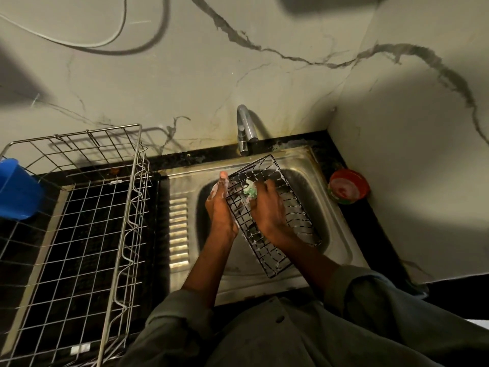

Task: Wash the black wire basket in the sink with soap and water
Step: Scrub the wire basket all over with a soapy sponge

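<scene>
A black table (370,234) sits in a corner of pale marble-veined wall, with the steel sink (185,186) set into it. Left of the sink stands a large silver wire dish rack (105,207), cut off by the frame edge, with a blue cup (16,189) hooked on its far side. The left hand (221,207), soapy, steadies the black wire basket (275,215) by its left edge; its fingers are hidden behind the wires, so the grip is unclear. The basket lies tilted over the sink bowl, its long axis running from the faucet (244,128) toward the person. The right hand (267,205), blurred, grips a green scrubber (250,190) against the wires. Right of the sink sits a red soap tub (348,186).
</scene>
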Demonstrator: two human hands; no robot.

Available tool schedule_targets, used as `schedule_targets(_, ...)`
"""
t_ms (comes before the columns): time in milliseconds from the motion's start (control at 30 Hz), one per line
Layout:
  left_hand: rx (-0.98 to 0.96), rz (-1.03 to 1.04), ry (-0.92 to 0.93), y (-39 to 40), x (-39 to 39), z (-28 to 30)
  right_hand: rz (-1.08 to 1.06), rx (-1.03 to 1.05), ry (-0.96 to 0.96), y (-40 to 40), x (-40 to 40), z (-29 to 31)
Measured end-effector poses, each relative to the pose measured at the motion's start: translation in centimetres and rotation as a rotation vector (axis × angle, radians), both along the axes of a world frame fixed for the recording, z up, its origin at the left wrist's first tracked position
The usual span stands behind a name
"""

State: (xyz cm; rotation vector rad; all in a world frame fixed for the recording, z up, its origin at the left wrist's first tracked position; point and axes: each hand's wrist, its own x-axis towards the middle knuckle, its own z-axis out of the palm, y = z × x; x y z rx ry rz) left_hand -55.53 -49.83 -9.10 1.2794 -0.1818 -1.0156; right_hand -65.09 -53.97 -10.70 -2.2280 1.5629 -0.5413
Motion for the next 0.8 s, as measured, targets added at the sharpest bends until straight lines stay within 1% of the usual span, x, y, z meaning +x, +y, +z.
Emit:
schedule_targets(33, 0.004, -0.007, 0.011, 0.0, -0.1, 0.0, 0.005, -0.025, 0.017, -0.1, -0.4, 0.0)
schedule_targets(133, 0.003, -0.015, 0.036, -0.1, -0.2, 0.2, 0.076, -0.067, -0.062, -1.2, -1.1, 0.4)
schedule_targets(233, 0.021, -0.017, 0.025, -0.3, -0.2, -0.1, -0.008, -0.056, -0.048, -2.1, -1.0, 0.5)
schedule_targets(267, 0.026, -0.013, 0.018, -0.4, -0.3, -0.1, -0.015, -0.061, -0.069, -2.0, -0.7, 0.6)
schedule_targets(300, 0.038, -0.003, 0.012, -0.6, -0.4, -0.2, 0.036, -0.055, -0.091, -1.6, -0.2, 0.7)
schedule_targets(400, -0.008, 0.016, 0.047, -0.8, 0.2, -0.8, 0.401, -0.054, -0.083, 0.0, 0.6, 0.4)
schedule_targets(433, -0.021, 0.015, 0.057, -0.8, 0.4, -1.1, 0.434, -0.068, -0.072, -0.1, 0.3, 0.4)
schedule_targets(467, -0.006, 0.014, 0.057, -0.7, 0.5, -1.2, 0.388, -0.078, -0.042, -0.3, -0.1, 0.4)
schedule_targets(533, 0.019, 0.010, 0.059, -0.6, 0.7, -1.2, 0.184, -0.089, 0.058, -1.2, -1.2, 0.1)
schedule_targets(600, 0.036, 0.009, 0.032, -0.7, 0.5, -1.1, 0.000, -0.029, 0.149, -1.8, -2.2, 0.2)
schedule_targets(667, 0.060, 0.020, -0.002, -0.8, 0.2, -0.7, -0.044, -0.016, 0.138, -1.6, -2.1, 0.2)
schedule_targets(700, 0.075, 0.025, -0.010, -0.8, 0.1, -0.6, 0.004, -0.030, 0.120, -1.2, -1.6, 0.1)
schedule_targets(733, 0.080, 0.027, -0.010, -0.8, 0.1, -0.7, 0.111, -0.036, 0.101, -0.6, -1.1, -0.1)
schedule_targets(800, 0.039, 0.022, 0.020, -0.8, 0.2, -0.9, 0.395, -0.012, 0.074, 0.8, -0.3, -0.2)
